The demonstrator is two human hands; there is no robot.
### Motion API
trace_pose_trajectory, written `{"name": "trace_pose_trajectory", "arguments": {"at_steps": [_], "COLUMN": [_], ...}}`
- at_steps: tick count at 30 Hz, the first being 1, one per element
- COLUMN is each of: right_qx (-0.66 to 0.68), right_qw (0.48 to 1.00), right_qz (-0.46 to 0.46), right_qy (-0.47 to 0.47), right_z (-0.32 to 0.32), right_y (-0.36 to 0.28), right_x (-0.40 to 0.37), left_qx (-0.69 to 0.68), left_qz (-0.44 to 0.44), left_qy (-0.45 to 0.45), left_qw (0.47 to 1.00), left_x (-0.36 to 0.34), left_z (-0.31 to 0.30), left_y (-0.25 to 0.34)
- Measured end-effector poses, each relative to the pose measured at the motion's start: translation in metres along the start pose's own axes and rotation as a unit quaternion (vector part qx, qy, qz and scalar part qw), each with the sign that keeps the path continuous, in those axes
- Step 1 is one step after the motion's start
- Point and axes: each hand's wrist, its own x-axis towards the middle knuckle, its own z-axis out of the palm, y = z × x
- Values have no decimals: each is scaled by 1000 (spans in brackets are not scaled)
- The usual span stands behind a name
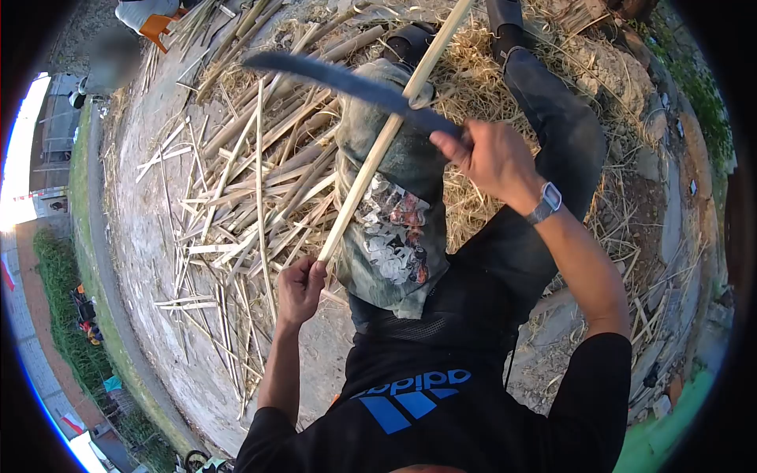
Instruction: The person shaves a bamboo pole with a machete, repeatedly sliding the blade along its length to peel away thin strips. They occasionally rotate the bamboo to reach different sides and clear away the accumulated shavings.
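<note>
My left hand grips the near end of a long pale bamboo strip, which runs diagonally up across my leg to the top of the view. In my right hand is a machete, its handle hidden in the closed fingers. The long dark blade points left and crosses the strip over my thigh. Under both lies a worn grey-green cloth with a patterned patch, draped along my leg.
Many split bamboo pieces lie heaped on the concrete ground to the left. Thin shavings are piled between and beyond my legs. A rough stone block is at upper right. Another person, blurred, is at upper left near an orange chair.
</note>
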Motion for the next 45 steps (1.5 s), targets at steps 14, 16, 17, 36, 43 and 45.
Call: {"name": "trace_pose_trajectory", "arguments": {"at_steps": [14, 16, 17, 36, 43, 45], "right_qx": [37, 92, 135, 387, 421, 388], "right_qw": [993, 991, 988, 879, 886, 902], "right_qz": [59, 72, 67, 210, 134, 140], "right_qy": [98, 64, 27, 184, 138, 131], "right_z": [-19, -27, -26, -78, -62, -51], "right_y": [61, 49, 28, 87, 35, 45], "right_x": [44, 44, 29, 37, 9, 8], "left_qx": [32, 12, -4, 175, 332, 330], "left_qz": [-43, -23, -19, 49, 231, 246], "left_qy": [-5, -4, -11, 114, 178, 189], "left_qw": [999, 1000, 1000, 977, 897, 891], "left_x": [-20, -15, -12, -11, 20, 23], "left_z": [-13, -11, -9, -49, -75, -89], "left_y": [-4, -10, -15, -41, -56, -60]}}
